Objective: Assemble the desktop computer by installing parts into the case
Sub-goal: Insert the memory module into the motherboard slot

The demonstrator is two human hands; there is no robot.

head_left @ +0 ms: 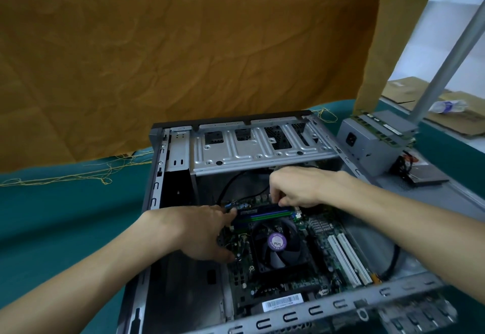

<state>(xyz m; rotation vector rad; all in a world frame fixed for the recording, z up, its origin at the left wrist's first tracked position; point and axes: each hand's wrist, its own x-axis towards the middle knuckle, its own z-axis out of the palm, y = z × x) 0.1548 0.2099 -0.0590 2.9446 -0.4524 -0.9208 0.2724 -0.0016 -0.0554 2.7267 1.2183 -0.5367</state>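
Crumpled mustard-brown cloth [170, 52] hangs behind a worktop [65, 207] covered in teal fabric, loose yellow threads [78, 173] trailing across it. On the worktop lies the open computer case [262, 147], its drive cage at the far end and the motherboard [317, 231] fixed in its floor, the black CPU fan [275, 244] at the middle. The left hand [202, 231] rests flat on the board beside the fan, fingers straight and spread, their tips at the left end of the memory slots. The right hand [296, 186] reaches in from the right, its fingers curled down onto the top edge of a memory stick [265, 209] standing in the slot; its fingertips are hidden behind the knuckles, so the exact pinch is hard to make out. Right of the case stands a grey power supply [370, 147], more memory sticks [380, 128] lying on top, its cables partly hidden behind it. The case's near edge is blurred and cut off at the frame's bottom.
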